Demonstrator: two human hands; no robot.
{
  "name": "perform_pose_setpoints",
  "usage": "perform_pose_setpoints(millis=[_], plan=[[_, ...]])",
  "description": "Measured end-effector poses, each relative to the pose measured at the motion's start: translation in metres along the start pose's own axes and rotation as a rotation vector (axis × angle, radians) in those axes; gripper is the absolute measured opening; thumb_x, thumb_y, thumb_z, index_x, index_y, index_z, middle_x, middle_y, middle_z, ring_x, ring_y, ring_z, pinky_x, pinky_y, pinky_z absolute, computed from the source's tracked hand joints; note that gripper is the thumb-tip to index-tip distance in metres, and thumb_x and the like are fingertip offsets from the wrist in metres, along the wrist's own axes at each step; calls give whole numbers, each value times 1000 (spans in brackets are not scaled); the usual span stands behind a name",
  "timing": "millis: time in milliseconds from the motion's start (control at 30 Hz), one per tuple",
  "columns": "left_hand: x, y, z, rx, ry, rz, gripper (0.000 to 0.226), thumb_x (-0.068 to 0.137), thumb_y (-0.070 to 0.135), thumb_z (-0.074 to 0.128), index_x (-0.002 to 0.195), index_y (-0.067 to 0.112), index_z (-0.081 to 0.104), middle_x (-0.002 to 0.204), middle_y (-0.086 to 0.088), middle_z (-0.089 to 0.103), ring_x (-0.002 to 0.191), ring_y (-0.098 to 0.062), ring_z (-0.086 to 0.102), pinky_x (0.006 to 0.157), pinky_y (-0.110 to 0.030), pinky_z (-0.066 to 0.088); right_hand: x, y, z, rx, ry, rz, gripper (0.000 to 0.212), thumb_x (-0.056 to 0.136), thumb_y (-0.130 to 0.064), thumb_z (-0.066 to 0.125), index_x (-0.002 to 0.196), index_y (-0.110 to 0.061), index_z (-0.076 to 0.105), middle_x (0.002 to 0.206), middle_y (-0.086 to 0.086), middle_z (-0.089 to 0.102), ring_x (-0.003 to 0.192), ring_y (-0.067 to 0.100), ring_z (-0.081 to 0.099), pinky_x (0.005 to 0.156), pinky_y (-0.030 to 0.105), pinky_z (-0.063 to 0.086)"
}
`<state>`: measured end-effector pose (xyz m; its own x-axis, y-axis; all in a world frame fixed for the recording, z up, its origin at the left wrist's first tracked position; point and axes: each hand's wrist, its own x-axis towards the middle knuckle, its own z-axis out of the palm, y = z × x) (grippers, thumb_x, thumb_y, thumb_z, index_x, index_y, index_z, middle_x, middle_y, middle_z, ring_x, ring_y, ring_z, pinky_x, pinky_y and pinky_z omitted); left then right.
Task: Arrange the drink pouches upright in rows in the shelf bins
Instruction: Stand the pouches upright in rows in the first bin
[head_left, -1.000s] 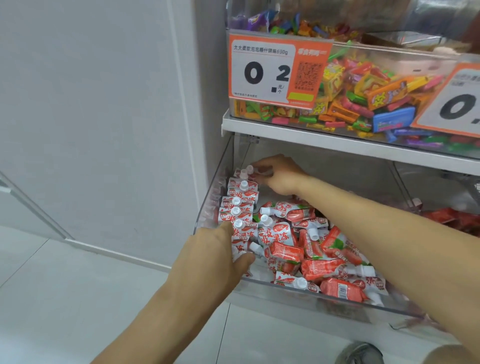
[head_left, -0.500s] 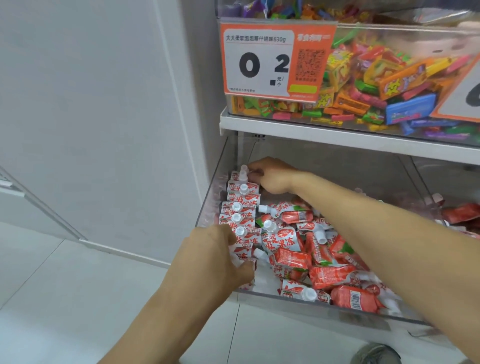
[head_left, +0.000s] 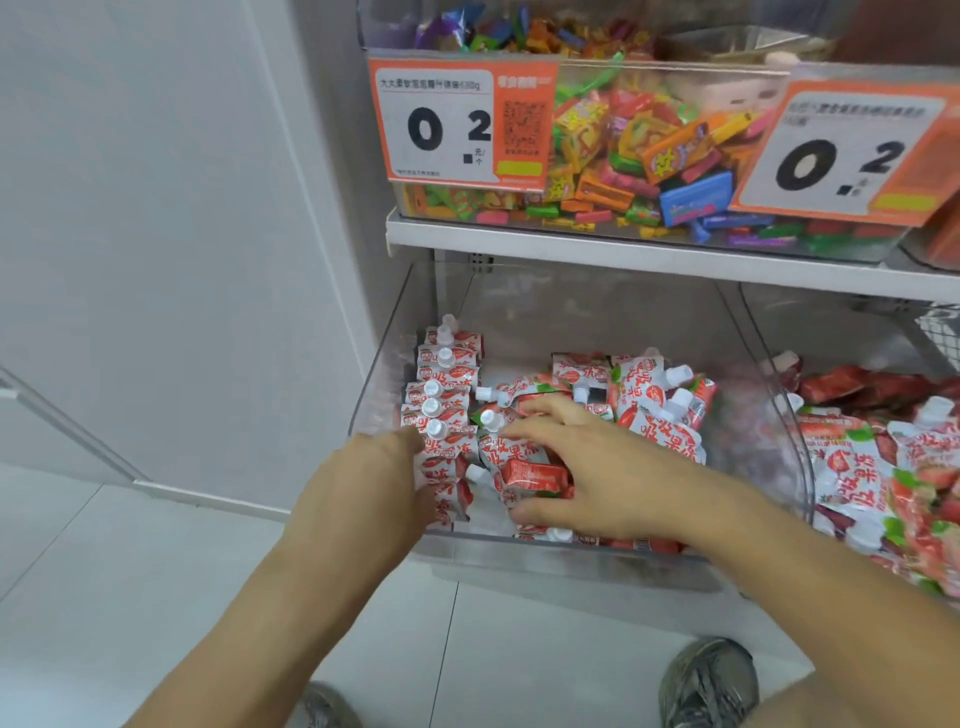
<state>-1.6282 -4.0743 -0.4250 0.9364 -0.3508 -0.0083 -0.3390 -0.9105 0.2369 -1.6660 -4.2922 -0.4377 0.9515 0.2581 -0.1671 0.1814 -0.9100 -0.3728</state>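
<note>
i see a clear bin (head_left: 623, 558) on the lower shelf, holding red-and-white pouches (head_left: 660, 410). along its left wall, a row (head_left: 441, 395) of pouches stands upright, white caps up. the rest lie loose in a heap across the middle and right of the bin.

my left hand (head_left: 363, 499) is at the front left corner, fingers pressing against the near end of the row; i cannot tell whether they curl round a pouch.

my right hand (head_left: 587, 467) lies over the heap, fingers spread, thumb and fingers closing round a red pouch (head_left: 535, 475) lying flat.

a second bin (head_left: 800, 467) of pouches sits to the right. above, a candy bin (head_left: 649, 156) carries two price tags (head_left: 457, 122).
</note>
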Motion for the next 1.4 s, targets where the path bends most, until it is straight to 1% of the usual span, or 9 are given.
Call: perform_pose_setpoints(millis=[133, 267, 467, 633, 800, 1033, 1200, 1333, 1400], plan=[[-6, 9, -2, 38, 176, 68, 36, 80, 39, 71, 110, 22, 62, 101, 0, 67, 93, -26, 64, 71, -35, 52, -10, 10, -11, 90, 99, -45, 61, 64, -71, 75, 115, -41, 63, 125, -17, 42, 111, 3, 49, 93, 29, 48], [3, 29, 2, -284, 225, 247, 20, 77, 24, 77, 96, 23, 70, 84, 8, 68, 72, -10, 64, 65, -26, 51, -15, 19, -9, 81, 0, -169, 41, 73, -65, 73, 101, -36, 72, 96, -17, 57, 91, 2, 53, 84, 29, 47], [18, 42, 35, -131, -105, 394, 52, 83, 36, 72, 130, 25, 51, 115, 4, 54, 98, -14, 55, 83, -23, 43, -13, 31, -4, 105, -14, -141, 32, 93, -48, 55, 89, -22, 73, 93, -8, 64, 90, 10, 60, 82, 37, 50], [36, 44, 31, -108, -240, 353, 42, 73, 40, 81, 108, 20, 67, 98, 1, 63, 90, -18, 61, 81, -35, 51, -21, 29, 2, 92, 37, -92, 20, 92, -39, 47, 87, -22, 56, 92, -8, 52, 88, 11, 52, 79, 38, 48], [38, 35, 21, -176, -409, 341, 45, 71, 32, 84, 111, 25, 62, 101, 10, 66, 75, -4, 59, 67, -14, 47, -32, 27, -2, 177, 57, -94, 17, 78, -46, 43, 82, -30, 50, 95, -12, 47, 84, 15, 55, 75, 41, 51], [40, 39, 34, -120, -296, 439, 23, 77, 12, 77, 89, 23, 61, 87, 3, 64, 80, -16, 61, 70, -29, 51, -39, 28, -7, 220, 122, -67, 28, 91, -58, 40, 88, -32, 48, 112, -8, 62, 103, 14, 59, 83, 38, 50], [39, 31, 23, -278, -187, 460, 19, 89, 14, 65, 100, 25, 55, 97, 9, 53, 85, -9, 53, 74, -23, 47, -50, 31, -15, 126, 100, -5, 36, 91, -63, 32, 95, -31, 47, 72, -11, 59, 69, 9, 53, 64, 30, 45], [35, 33, 8, -405, -181, 438, 17, 92, 32, 59, 104, 25, 49, 98, 12, 63, 80, -4, 61, 66, -12, 47, -54, 34, -24, 26, 103, 86, 35, 92, -63, 35, 94, -31, 49, 74, -8, 59, 68, 8, 53, 66, 33, 46], [34, 34, 10, -375, -201, 416, 16, 92, 36, 57, 104, 28, 48, 95, 11, 67, 69, -6, 64, 63, -20, 52, -56, 34, -32, -15, 81, 125, 31, 92, -61, 39, 91, -32, 48, 76, -10, 62, 70, 4, 53, 64, 26, 43]])
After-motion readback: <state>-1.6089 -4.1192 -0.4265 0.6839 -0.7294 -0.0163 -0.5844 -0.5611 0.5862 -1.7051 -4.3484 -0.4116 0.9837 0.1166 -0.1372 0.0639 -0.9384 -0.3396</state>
